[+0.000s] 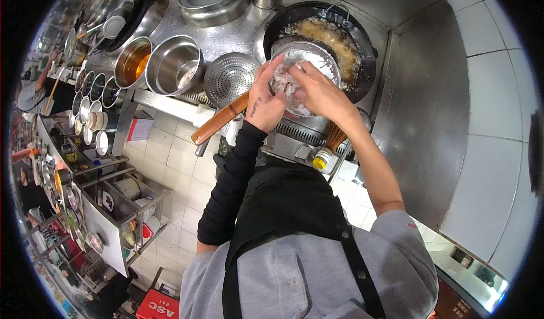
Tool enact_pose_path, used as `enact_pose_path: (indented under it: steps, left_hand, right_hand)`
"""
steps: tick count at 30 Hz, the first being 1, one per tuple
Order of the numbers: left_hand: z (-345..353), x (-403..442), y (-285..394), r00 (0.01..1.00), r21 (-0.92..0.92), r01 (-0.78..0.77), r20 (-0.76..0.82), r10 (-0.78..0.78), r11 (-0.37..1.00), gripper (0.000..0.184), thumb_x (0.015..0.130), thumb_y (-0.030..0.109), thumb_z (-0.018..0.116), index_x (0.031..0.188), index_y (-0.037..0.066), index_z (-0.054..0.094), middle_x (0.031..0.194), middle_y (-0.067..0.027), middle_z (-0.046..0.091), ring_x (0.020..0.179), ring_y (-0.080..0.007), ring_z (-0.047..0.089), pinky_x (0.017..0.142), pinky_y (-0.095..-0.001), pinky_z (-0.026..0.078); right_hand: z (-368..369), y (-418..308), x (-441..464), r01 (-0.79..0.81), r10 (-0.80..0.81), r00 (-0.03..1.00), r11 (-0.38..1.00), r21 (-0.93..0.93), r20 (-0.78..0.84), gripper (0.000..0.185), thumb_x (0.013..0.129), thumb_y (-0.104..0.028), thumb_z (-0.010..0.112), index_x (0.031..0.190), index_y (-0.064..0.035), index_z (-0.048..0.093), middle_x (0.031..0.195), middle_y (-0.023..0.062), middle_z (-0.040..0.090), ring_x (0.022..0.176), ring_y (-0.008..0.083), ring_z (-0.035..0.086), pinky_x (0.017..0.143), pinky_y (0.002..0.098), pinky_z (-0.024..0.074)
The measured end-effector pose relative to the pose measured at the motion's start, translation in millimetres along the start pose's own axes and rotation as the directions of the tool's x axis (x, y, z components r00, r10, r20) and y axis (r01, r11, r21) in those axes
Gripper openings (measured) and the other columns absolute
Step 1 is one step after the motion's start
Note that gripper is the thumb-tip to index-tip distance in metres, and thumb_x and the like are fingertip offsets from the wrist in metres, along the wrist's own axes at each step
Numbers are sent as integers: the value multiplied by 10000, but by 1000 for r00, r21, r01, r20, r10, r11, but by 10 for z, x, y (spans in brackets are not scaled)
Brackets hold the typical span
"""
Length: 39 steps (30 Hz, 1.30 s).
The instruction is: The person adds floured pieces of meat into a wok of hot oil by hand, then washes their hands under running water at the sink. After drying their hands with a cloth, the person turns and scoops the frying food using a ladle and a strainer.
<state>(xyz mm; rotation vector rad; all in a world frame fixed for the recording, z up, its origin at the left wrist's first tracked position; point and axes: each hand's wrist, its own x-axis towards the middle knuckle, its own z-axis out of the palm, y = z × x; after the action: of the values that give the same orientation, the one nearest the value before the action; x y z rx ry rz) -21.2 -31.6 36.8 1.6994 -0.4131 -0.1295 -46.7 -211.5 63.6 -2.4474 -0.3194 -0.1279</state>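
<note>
My left hand [267, 101], palm turned up and fingers cupped, holds a clump of pale, white-coated food pieces [285, 84]. My right hand [322, 92] reaches in from the other side, its fingers bent into the same clump. Below both hands is a round bowl [334, 64] with white powder or batter along its inside. The bowl overlaps the near side of a black wok [362, 84], where golden oil [323, 33] bubbles. A wooden handle [222, 117] passes beneath my left wrist; its far end is hidden. Left of my hands lies a perforated skimmer [229, 80].
Steel pots [174, 64] and a pot of amber liquid [134, 64] stand on the left counter. Behind them is a large lidded pot [212, 4]. A bamboo brush [335, 137] and yellow-capped jar [322, 159] sit at the front edge. A steel wall panel [422, 103] borders the right.
</note>
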Motion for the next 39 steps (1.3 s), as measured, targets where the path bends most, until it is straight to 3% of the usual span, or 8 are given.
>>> enact_pose_path:
  steps: [9, 13, 19, 21, 22, 29, 35, 39]
  left_hand:
    - [51, 27, -20, 1000, 40, -22, 22, 21, 999, 783, 733, -64, 534, 1495, 112, 498, 1424, -276, 490, 1359, -445, 473, 1160, -442, 363]
    - [106, 65, -89, 999, -21, -28, 46, 28, 999, 777, 738, -64, 536, 1495, 109, 495, 1422, -273, 492, 1359, -442, 470, 1158, -439, 366]
    - [131, 19, -203, 998, -77, 33, 56, -29, 996, 771, 746, -75, 536, 1494, 107, 495, 1426, -273, 489, 1373, -439, 462, 1158, -433, 371]
    - [62, -86, -140, 999, 12, -20, 25, 20, 1000, 772, 747, -82, 533, 1495, 105, 495, 1428, -271, 488, 1372, -437, 463, 1157, -428, 373]
    - [23, -137, -121, 999, 35, 41, 9, -41, 999, 799, 731, -100, 532, 1504, 98, 501, 1444, -189, 530, 1381, -306, 489, 1157, -365, 361]
    - [-335, -408, 69, 996, -1, 69, -47, -69, 998, 779, 749, -93, 529, 1506, 84, 486, 1461, -235, 484, 1393, -366, 459, 1177, -392, 346]
    - [-514, -477, 57, 983, -143, 149, -86, -162, 978, 772, 738, -90, 533, 1497, 42, 484, 1463, -211, 499, 1393, -326, 462, 1188, -373, 322]
    - [-518, -411, 48, 983, -138, 133, -106, -148, 981, 770, 737, -78, 524, 1496, 42, 484, 1467, -207, 498, 1395, -328, 461, 1189, -372, 321]
  right_hand:
    - [-377, 44, -5, -175, 179, 980, 983, 51, -90, 282, 943, -215, 700, 1086, 20, 637, 1010, 228, 659, 972, 425, 645, 870, 481, 501]
    - [-501, -13, -55, -463, 473, 880, 835, 299, 40, 221, 957, -111, 688, 1125, 11, 614, 1042, 163, 686, 941, 220, 672, 764, 366, 537]
    - [-592, 415, -107, -293, 401, 910, 800, 524, -104, 257, 971, -34, 635, 1224, -59, 678, 1090, 103, 712, 857, 167, 641, 752, 312, 549]
    - [-700, 670, -36, -415, 444, 845, 896, 161, -298, 205, 964, -103, 671, 1156, -92, 742, 1065, 162, 767, 925, 239, 731, 823, 344, 550]
    - [-732, 906, 20, -447, 444, 823, 891, 77, -355, 202, 928, -146, 714, 1118, -94, 759, 1048, 194, 761, 983, 288, 749, 856, 364, 550]
    - [-217, 3004, 711, -553, 511, 833, 774, -309, -211, 302, 865, -63, 655, 1153, -48, 745, 1128, 258, 716, 1078, 419, 687, 923, 458, 540]
    - [-621, 1754, 964, -383, 166, 849, 846, -370, -501, 337, 863, 19, 581, 1170, -20, 714, 1196, 235, 690, 1072, 441, 665, 945, 498, 531]
    - [-735, 187, 512, -74, -32, 908, 969, -235, -417, 326, 902, 50, 497, 1150, 18, 706, 1145, 233, 705, 1076, 421, 672, 971, 467, 529]
